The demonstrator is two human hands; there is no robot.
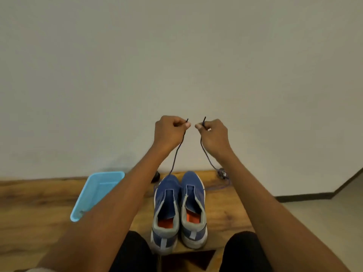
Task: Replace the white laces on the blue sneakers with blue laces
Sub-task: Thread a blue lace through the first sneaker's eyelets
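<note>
The blue lace runs up from the toe end of the left sneaker to both my hands, and I hold its two ends raised above the shoes. My left hand has its fingers curled, pinching one end so the tip pokes out above the thumb; my right hand pinches the other end the same way, its strand dropping in a looser curve toward the far edge of the tabletop. The two tips stand close together but apart.

I judge I am evening up the lace after its first pass through the lowest eyelets, though I cannot make out the eyelets themselves. To do this well I should pull both ends to the same height with equal tension, so neither side comes up short later, and keep the lace flat and untwisted before crossing it.

The right sneaker sits touching the left one, both with heels toward me at the near edge. No lace shows on it. What seems to be another dark lace lies beyond it near the far edge. A light blue tray rests toward the left, partly behind my forearm; no white laces are plainly visible.
</note>
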